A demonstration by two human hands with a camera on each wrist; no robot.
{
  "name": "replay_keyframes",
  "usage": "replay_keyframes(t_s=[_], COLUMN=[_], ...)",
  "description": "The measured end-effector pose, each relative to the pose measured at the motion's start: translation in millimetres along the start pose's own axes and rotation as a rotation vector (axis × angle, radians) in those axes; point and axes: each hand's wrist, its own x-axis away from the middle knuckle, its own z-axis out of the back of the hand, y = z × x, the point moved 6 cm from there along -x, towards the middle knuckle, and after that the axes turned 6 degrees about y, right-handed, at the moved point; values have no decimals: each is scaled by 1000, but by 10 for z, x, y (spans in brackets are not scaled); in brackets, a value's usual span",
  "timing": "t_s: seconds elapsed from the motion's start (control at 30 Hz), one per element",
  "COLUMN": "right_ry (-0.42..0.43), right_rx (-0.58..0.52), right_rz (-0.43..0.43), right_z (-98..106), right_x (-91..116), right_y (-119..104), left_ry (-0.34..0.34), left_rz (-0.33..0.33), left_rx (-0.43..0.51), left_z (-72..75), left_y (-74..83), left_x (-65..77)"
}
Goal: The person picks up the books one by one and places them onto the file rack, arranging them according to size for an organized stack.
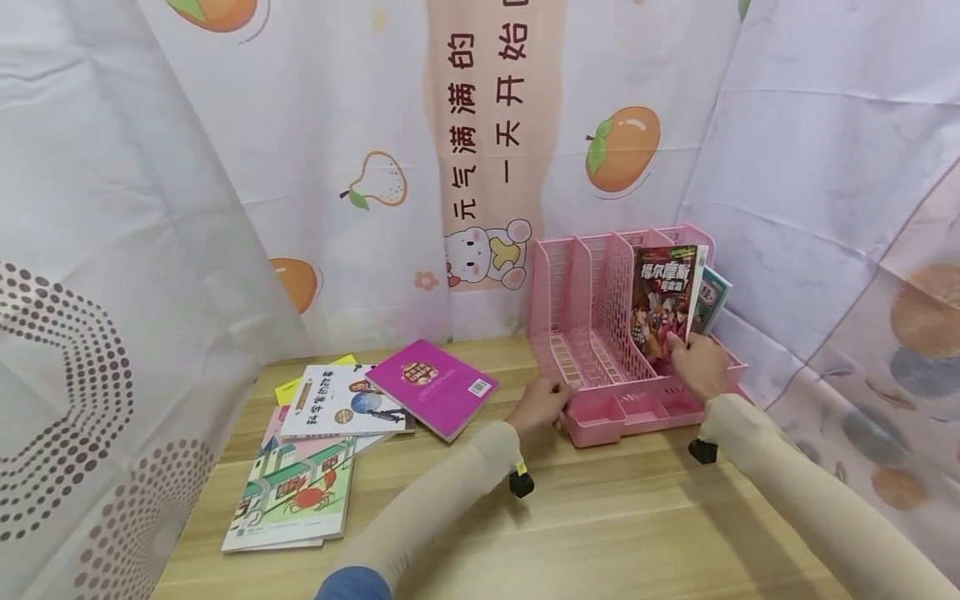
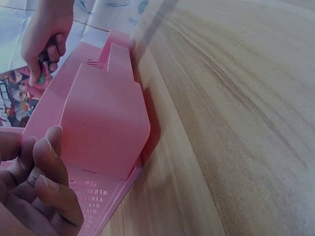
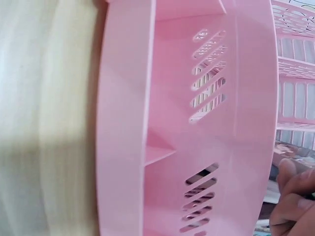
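A pink desk file organizer with upright dividers stands at the back right of the table. My right hand pinches the edge of a dark-covered book that stands in the organizer's right part. Behind that book leans a teal-covered book. In the left wrist view the right hand shows curled fingers at the book cover. At the organizer's front left corner, my left hand grips the side wall with bent fingers. The right wrist view shows part of the right hand behind the organizer's front panel.
On the left of the wooden table lies a loose pile: a magenta book, a white book, a yellow one and a book with a crab picture. A printed curtain hangs behind.
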Motion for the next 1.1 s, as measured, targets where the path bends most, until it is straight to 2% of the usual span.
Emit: replay_keyframes(t_s=[0.2,0.43,0.73,0.9,1.0,1.1], right_ry=[-69,-129,-286,-242,-209,-194], right_rx=[19,48,101,16,-46,-54], right_rz=[-24,-33,-17,20,11,-7], right_z=[-95,-223,-298,-285,-277,-278], right_x=[-34,-62,-190,-244,-244,-241], right_y=[-94,-53,-101,-122,-121,-123], left_ry=[-2,-2,8,12,24,31], left_rz=[8,4,-18,-15,10,24], left_rx=[-18,-49,-23,-10,10,30], left_z=[-6,-63,-14,-16,-15,-17], left_y=[12,-32,26,21,6,4], left_x=[17,16,29,40,41,38])
